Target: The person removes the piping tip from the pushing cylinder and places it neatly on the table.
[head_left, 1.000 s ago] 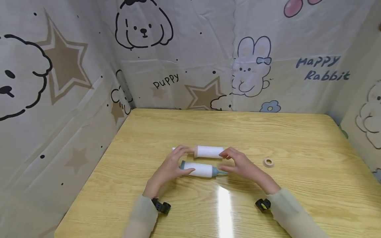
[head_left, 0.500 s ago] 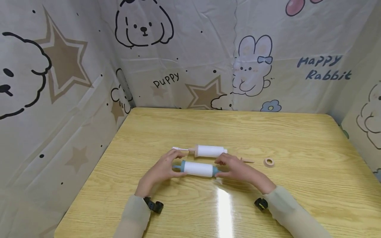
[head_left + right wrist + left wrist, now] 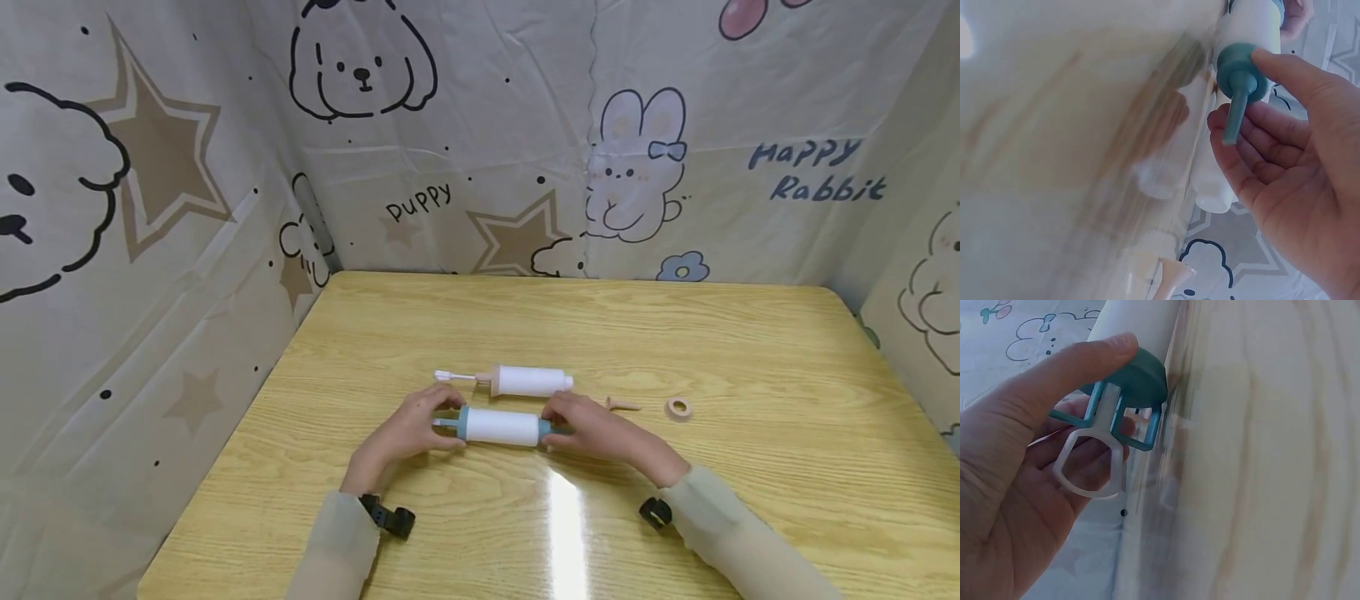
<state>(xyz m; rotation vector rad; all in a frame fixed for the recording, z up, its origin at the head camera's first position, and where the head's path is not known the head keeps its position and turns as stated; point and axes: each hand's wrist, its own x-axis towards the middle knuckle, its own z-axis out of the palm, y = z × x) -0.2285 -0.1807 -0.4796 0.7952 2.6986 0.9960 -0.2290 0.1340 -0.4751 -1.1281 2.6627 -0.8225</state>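
Note:
A large plastic syringe [image 3: 501, 427] with a white barrel and teal ends lies across the middle of the table. My left hand [image 3: 408, 429] grips its left end, thumb over the teal collar [image 3: 1141, 378] and fingers around the far side. In the left wrist view the teal finger loops and a white plunger ring [image 3: 1116, 472] stick out toward the palm. My right hand [image 3: 600, 427] holds the other end, its thumb on the teal cap [image 3: 1235, 59] and fingers behind the thin teal nozzle [image 3: 1235, 115].
Just behind lies a second syringe [image 3: 531, 381], white with a pink collar, its white plunger [image 3: 453, 377] drawn out leftward. To the right are a small pink nozzle [image 3: 622, 405] and a pink ring [image 3: 678, 408]. A printed cloth [image 3: 450, 167] hangs behind the table [image 3: 675, 333].
My left hand has shifted left from over the barrel to the collar end. My right hand has moved left onto the teal cap, uncovering the pink nozzle. Both hands now grip the syringe.

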